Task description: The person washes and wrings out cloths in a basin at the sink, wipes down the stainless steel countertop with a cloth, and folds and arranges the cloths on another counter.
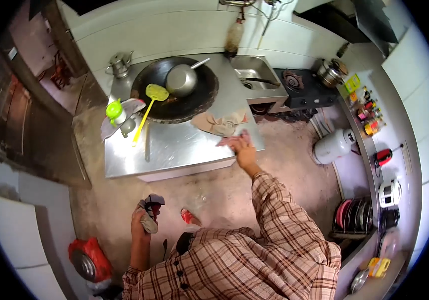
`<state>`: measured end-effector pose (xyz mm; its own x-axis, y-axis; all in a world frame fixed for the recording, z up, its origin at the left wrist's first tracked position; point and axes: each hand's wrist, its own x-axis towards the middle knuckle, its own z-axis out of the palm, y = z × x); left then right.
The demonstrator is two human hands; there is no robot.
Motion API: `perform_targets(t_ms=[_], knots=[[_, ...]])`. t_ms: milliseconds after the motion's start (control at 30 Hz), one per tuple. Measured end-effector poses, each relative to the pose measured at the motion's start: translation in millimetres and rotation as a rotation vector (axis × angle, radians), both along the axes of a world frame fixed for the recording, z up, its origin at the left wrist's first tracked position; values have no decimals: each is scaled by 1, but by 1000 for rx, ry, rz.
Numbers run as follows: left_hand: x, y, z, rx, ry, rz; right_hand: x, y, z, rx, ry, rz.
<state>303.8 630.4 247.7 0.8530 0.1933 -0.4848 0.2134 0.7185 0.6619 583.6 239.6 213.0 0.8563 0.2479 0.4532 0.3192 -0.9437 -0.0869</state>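
Note:
My right hand (245, 154) reaches to the front right of the steel counter (174, 147), its fingers closed on a pinkish-red cloth (233, 141) lying on the top. Just behind that cloth lies a crumpled beige cloth (217, 125), close to the rim of a large black wok (149, 107). Low over the floor, my left hand (138, 219) grips a bunched grey and dark cloth (150, 212) with some red showing. Across the wok rest a yellow slotted turner (156, 93) and a grey metal pan with a handle (181, 80).
A green-lidded jar (116, 111) and a metal kettle (120, 65) stand on the counter's left side. To the right are a sink (257, 70), a gas stove (307, 87), a gas cylinder (333, 146) and a shelf with several bottles (372, 125). A red bag (97, 255) sits on the floor at left.

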Motion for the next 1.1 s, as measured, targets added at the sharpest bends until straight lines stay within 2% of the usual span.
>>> perform_targets(t_ms=[67, 167, 233, 333, 400, 467, 533, 600, 667, 700, 800, 867, 933, 967, 1000, 1067, 1100], knots=[[20, -8, 3, -11, -44, -70, 34, -59, -21, -208, -334, -142], [37, -18, -13, -38, -47, -136, 54, -105, -21, 101, 527, -582], [45, -26, -16, -61, -52, -188, 55, -132, -64, 221, 316, -378], [55, -37, -10, -76, -130, -321, 34, -156, -114, 746, 404, -292], [66, -46, -14, 32, -39, -247, 21, -166, -135, 1584, 967, -272], [87, -54, -19, 96, 9, -192, -22, -151, -100, 1684, 1080, -138], [103, -62, -22, 127, 23, -159, -63, -151, -56, 1646, 1132, -254], [121, -72, -14, 107, 4, -171, -97, -148, -4, 1931, 1105, -113], [128, -86, -12, 78, -1, -169, -112, -186, -14, 2176, 1014, 1], [140, -80, -32, 52, -23, -217, -116, -204, -20, 2293, 962, 57], [138, -120, -16, 126, -23, -102, -129, -261, -29, 2558, 891, -58], [130, -144, -7, 162, -20, -109, -132, -300, -38, 2460, 820, -114], [124, -160, -26, 100, -20, -106, -131, -342, -47, 2358, 754, -179], [122, -172, -35, 22, 33, -52, -132, -360, -42, 2393, 859, -150], [116, -189, -45, -37, 85, -20, -130, -377, -39, 2344, 846, -185], [96, -226, -27, -150, 193, 43, -130, -400, -30, 2250, 820, -256], [91, -247, -19, -161, 282, 65, -127, -412, -21, 2244, 875, -202]])
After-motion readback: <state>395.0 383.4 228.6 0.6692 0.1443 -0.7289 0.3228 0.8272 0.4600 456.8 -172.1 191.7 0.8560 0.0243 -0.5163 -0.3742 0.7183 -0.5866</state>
